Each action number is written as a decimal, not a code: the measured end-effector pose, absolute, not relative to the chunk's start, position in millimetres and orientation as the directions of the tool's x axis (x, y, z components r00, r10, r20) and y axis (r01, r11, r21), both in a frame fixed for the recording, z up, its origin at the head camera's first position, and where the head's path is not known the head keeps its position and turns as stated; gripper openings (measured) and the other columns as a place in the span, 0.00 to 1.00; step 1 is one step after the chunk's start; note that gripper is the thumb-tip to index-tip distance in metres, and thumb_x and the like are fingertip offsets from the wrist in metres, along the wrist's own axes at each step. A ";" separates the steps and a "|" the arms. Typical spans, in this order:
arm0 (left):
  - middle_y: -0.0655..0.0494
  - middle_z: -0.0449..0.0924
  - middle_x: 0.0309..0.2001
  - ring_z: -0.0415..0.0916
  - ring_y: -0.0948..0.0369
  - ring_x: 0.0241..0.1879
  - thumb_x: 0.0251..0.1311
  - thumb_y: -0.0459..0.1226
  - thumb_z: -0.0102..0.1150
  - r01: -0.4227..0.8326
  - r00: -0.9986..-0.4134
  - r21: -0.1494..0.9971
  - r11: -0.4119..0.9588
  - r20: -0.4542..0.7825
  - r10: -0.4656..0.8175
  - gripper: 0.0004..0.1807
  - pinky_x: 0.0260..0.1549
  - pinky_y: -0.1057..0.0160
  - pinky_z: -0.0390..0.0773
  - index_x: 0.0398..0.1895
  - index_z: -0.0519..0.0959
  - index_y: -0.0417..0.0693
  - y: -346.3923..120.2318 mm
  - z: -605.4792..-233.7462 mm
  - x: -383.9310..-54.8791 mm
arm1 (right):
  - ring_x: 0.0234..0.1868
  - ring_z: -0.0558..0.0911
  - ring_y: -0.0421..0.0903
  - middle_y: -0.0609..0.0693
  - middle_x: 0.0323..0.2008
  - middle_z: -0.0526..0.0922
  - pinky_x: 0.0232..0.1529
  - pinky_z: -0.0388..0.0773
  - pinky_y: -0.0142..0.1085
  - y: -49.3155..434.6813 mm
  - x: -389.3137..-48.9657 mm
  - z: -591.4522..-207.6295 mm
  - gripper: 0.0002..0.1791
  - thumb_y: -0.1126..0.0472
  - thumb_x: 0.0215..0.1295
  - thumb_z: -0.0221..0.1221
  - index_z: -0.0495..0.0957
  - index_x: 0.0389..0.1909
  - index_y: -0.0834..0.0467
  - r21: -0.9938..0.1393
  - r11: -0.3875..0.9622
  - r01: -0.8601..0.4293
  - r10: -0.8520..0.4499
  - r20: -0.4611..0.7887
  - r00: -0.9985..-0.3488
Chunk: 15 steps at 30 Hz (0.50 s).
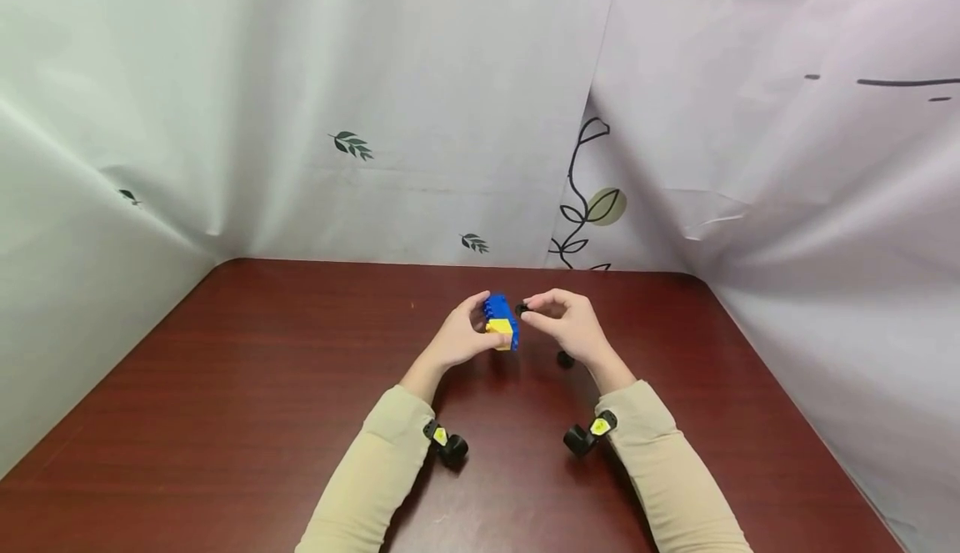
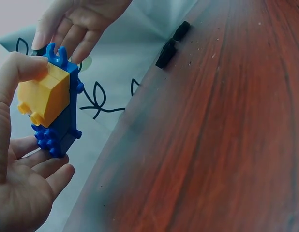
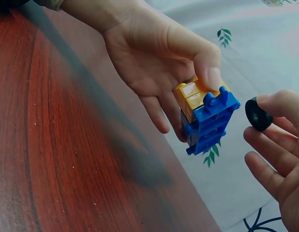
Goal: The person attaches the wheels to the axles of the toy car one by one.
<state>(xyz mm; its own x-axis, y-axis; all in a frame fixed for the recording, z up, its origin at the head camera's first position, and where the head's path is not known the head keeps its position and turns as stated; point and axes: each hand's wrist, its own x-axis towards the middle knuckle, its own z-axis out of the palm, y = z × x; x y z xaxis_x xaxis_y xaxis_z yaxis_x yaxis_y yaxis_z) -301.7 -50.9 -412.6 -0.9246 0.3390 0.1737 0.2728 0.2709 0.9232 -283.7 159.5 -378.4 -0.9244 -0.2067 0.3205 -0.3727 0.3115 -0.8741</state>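
Blue-and-yellow plastic brick assembly (image 1: 500,322) is gripped above red-brown wood-grained worktop (image 1: 262,386) by left hand (image 1: 457,338); round black wheel (image 3: 262,118), central hub (image 3: 255,117) shown only in right wrist view, is pinched just beside by right hand (image 1: 574,328).

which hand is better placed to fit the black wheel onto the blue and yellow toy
Probably the right hand: it pinches the black wheel close to the toy, with a gap between. The left hand grips the toy, so seems better suited to steadying it.

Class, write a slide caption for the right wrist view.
The left-hand grip holds a blue-and-yellow toy; the right-hand grip pinches a black wheel.
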 end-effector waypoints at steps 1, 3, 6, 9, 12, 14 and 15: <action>0.40 0.62 0.67 0.68 0.46 0.63 0.49 0.39 0.69 0.272 -0.924 0.924 0.270 0.171 0.343 0.49 0.61 0.50 0.69 0.71 0.53 0.37 -50.8 -411.9 -301.5 | 0.44 0.84 0.48 0.56 0.46 0.84 0.44 0.82 0.39 159.3 -283.6 -378.1 0.12 0.57 0.56 0.67 0.81 0.37 0.60 -0.875 0.308 -0.374 -0.213 0.319 -0.923; 0.41 0.62 0.68 0.67 0.47 0.64 0.49 0.39 0.69 0.271 -0.922 0.923 0.273 0.168 0.349 0.49 0.60 0.51 0.69 0.72 0.53 0.37 -50.4 -410.8 -301.6 | 0.44 0.84 0.49 0.57 0.46 0.83 0.45 0.82 0.40 159.0 -283.5 -377.3 0.12 0.57 0.56 0.67 0.81 0.37 0.61 -0.876 0.300 -0.379 -0.226 0.321 -0.920; 0.41 0.62 0.68 0.66 0.47 0.65 0.50 0.39 0.69 0.278 -0.918 0.925 0.258 0.178 0.353 0.48 0.60 0.52 0.70 0.72 0.53 0.37 -49.4 -409.3 -302.8 | 0.44 0.84 0.48 0.57 0.46 0.83 0.45 0.82 0.40 158.1 -283.3 -375.0 0.12 0.57 0.56 0.67 0.81 0.37 0.61 -0.877 0.283 -0.387 -0.230 0.330 -0.915; 0.42 0.61 0.68 0.65 0.48 0.66 0.51 0.39 0.68 0.273 -0.917 0.933 0.235 0.179 0.357 0.48 0.60 0.52 0.69 0.72 0.53 0.37 -49.1 -408.6 -302.6 | 0.43 0.84 0.47 0.57 0.45 0.83 0.44 0.82 0.39 156.8 -281.4 -372.9 0.12 0.58 0.56 0.67 0.82 0.38 0.61 -0.881 0.265 -0.393 -0.238 0.335 -0.912; 0.42 0.62 0.69 0.65 0.49 0.66 0.51 0.38 0.69 0.256 -0.918 0.942 0.217 0.167 0.359 0.48 0.61 0.53 0.68 0.72 0.53 0.38 -49.9 -409.4 -301.0 | 0.43 0.84 0.47 0.58 0.45 0.83 0.44 0.82 0.39 155.2 -278.4 -372.1 0.13 0.59 0.56 0.66 0.82 0.40 0.61 -0.885 0.255 -0.390 -0.262 0.325 -0.909; 0.43 0.61 0.69 0.65 0.49 0.66 0.51 0.38 0.69 0.249 -0.918 0.946 0.209 0.162 0.362 0.48 0.61 0.53 0.68 0.72 0.53 0.38 -50.5 -409.5 -299.2 | 0.44 0.84 0.48 0.58 0.46 0.83 0.44 0.83 0.39 154.4 -276.8 -371.8 0.14 0.58 0.56 0.67 0.82 0.41 0.61 -0.887 0.259 -0.382 -0.271 0.313 -0.910; 0.43 0.61 0.69 0.65 0.50 0.66 0.51 0.38 0.69 0.249 -0.918 0.946 0.207 0.162 0.363 0.48 0.61 0.53 0.68 0.72 0.53 0.39 -50.5 -409.5 -298.8 | 0.44 0.84 0.49 0.58 0.46 0.83 0.44 0.82 0.39 154.1 -276.3 -371.6 0.15 0.58 0.56 0.66 0.82 0.42 0.61 -0.888 0.261 -0.378 -0.272 0.308 -0.912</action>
<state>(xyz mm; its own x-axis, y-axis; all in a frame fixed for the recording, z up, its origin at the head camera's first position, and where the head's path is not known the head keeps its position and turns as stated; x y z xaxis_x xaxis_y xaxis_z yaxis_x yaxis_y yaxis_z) -298.8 -50.5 -409.5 -0.9175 0.3634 0.1616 0.2485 0.2066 0.9463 -276.3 154.1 -371.6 -0.9117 -0.2722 0.3077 -0.3778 0.2611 -0.8883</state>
